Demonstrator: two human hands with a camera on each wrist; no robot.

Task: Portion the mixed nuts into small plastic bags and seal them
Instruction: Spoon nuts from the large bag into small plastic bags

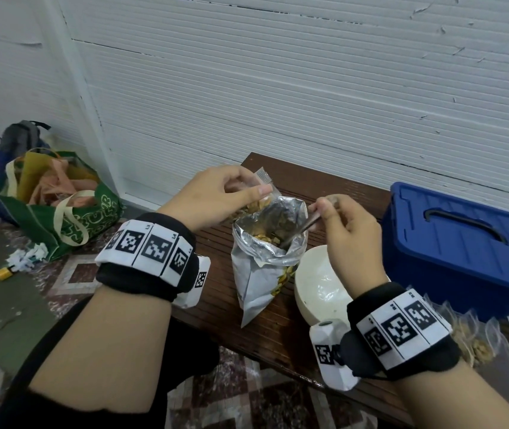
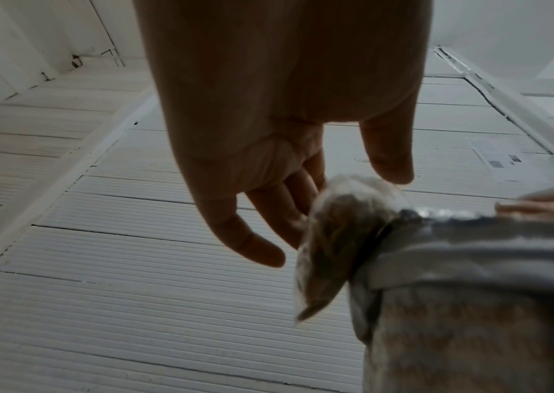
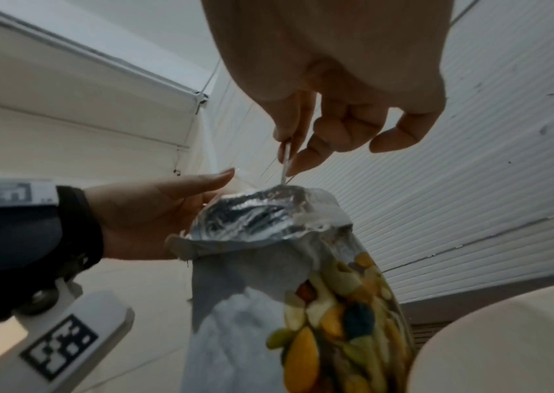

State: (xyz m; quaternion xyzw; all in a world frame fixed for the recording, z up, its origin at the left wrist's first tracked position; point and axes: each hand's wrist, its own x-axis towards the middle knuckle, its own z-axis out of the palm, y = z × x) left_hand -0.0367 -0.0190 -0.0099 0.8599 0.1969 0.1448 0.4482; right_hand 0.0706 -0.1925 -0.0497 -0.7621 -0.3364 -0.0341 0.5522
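Left hand (image 1: 216,196) pinches a small bag (image 1: 251,199) beside the nut pouch (image 1: 265,252); right hand (image 1: 344,230) grips a spoon (image 1: 304,226) inside it. Nuts may spill past the small bag's narrow mouth.

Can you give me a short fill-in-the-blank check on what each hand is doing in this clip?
1. The right hand holds a metal ____ that dips into the foil nut bag.
2. The left hand pinches a small clear ____ beside the nut bag's mouth.
3. The white bowl stands between the nut bag and the ____ storage box.

Missing words: spoon; plastic bag; blue
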